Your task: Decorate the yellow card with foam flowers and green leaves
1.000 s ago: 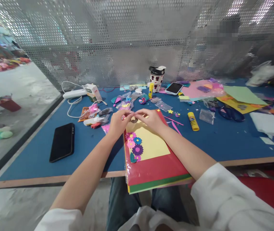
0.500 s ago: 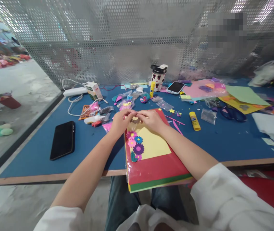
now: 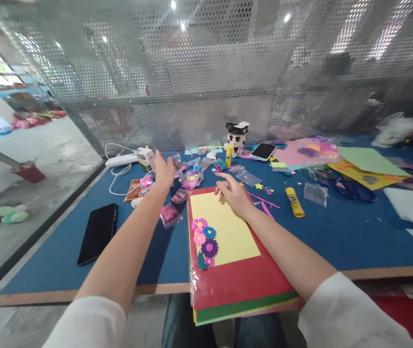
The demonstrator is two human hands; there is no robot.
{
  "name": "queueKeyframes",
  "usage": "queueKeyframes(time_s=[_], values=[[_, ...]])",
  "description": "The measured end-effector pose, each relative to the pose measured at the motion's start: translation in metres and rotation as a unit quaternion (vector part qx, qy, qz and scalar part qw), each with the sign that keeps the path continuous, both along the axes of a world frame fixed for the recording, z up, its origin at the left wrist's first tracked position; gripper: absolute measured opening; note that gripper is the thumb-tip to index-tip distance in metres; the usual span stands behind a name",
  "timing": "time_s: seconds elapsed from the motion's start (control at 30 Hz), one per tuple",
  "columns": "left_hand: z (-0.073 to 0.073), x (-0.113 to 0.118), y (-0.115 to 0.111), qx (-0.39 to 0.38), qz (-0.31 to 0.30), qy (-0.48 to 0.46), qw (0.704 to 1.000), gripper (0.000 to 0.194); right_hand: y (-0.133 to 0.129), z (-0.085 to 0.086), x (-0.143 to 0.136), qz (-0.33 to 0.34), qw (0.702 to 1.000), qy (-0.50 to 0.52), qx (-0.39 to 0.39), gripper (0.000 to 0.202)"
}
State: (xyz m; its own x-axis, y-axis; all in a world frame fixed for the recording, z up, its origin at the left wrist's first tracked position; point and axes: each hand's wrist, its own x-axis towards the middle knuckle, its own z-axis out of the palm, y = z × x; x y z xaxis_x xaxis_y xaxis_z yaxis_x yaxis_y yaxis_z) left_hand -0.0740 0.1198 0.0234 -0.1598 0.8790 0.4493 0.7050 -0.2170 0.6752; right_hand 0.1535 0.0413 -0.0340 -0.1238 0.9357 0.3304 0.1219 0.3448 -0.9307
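My left hand (image 3: 164,170) reaches over the clutter at the back left, its fingers closed on what looks like a small clear plastic bag (image 3: 176,159). Below the wrist lie a packet of dark pink pieces (image 3: 181,195) and a packet of bright pink pieces (image 3: 169,213). My right hand (image 3: 232,192) hovers at the top right of a pale yellow sheet (image 3: 233,237), index finger stretched out and the others loosely bent, holding nothing. Pink, blue and purple felt flowers (image 3: 209,247) and a green leaf (image 3: 202,261) line the sheet's left side. Under it is red paper (image 3: 235,290) in a stack.
A black phone (image 3: 98,233) lies at left, near a white cable and a small box (image 3: 144,158). Behind stand a cup (image 3: 236,140) and an upright glue stick (image 3: 228,155). To the right are another glue stick (image 3: 294,202), scissors (image 3: 355,190) and coloured sheets (image 3: 371,162).
My hands were together over the top of the yellow sheet, fingering a clear bag. The left has moved away to the back left; the right has let go and stays near the sheet. The view has tilted up.
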Motion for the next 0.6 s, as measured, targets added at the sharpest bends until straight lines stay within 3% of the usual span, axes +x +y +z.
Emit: queueKeyframes(time_s=[0.1, 0.3, 0.43, 0.6], values=[[0.005, -0.011, 0.023, -0.060, 0.024, 0.097, 0.993, 0.041, 0.002, -0.004, 0.000, -0.005, 1.000, -0.024, 0.003, 0.043], [-0.002, -0.018, 0.056, -0.208, 0.027, 0.215, 0.954, 0.035, 0.001, -0.006, -0.001, -0.003, 0.997, -0.074, 0.019, 0.036], [-0.004, -0.023, 0.074, -0.249, 0.021, 0.222, 0.942, 0.034, 0.001, -0.003, -0.001, -0.002, 0.991, -0.128, 0.032, 0.037], [0.000, -0.035, 0.079, -0.233, 0.036, 0.165, 0.958, 0.035, 0.001, -0.005, -0.001, -0.001, 0.990, -0.138, 0.037, 0.036]])
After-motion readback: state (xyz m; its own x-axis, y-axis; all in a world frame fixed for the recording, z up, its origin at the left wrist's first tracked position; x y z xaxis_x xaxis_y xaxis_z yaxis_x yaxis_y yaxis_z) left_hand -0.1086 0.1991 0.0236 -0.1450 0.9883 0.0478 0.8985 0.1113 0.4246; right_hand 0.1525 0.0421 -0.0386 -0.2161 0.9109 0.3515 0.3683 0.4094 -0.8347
